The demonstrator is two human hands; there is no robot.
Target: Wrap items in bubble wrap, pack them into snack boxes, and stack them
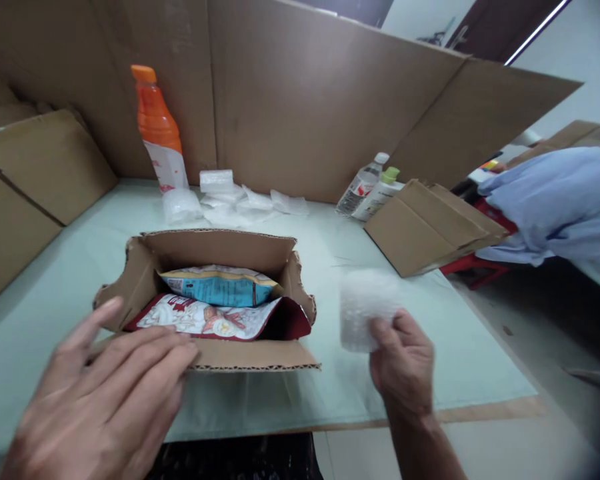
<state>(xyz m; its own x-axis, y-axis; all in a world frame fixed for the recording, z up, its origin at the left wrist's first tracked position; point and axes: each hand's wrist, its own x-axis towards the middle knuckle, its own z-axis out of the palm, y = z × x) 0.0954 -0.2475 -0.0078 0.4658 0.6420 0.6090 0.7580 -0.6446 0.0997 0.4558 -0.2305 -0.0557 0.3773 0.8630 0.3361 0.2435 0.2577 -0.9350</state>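
Observation:
An open cardboard box (215,250) stands on the table in front of me. Inside it lie a blue snack bag (225,288) and, nearer to me, a white and dark red bag (215,319). My left hand (115,387) is at the box's near left edge, fingers stretched out over the near flap. To the right of the box, my right hand (403,360) pinches a piece of bubble wrap (363,310), held up above the table and slightly blurred.
Behind the box are more bubble wrap pieces (240,200) and an orange bottle (160,130). A clear water bottle (363,185), a white bottle with a green cap (380,193) and a closed carton (430,227) stand right. Cardboard panels (305,100) wall the back; a person in blue (555,200) is beyond.

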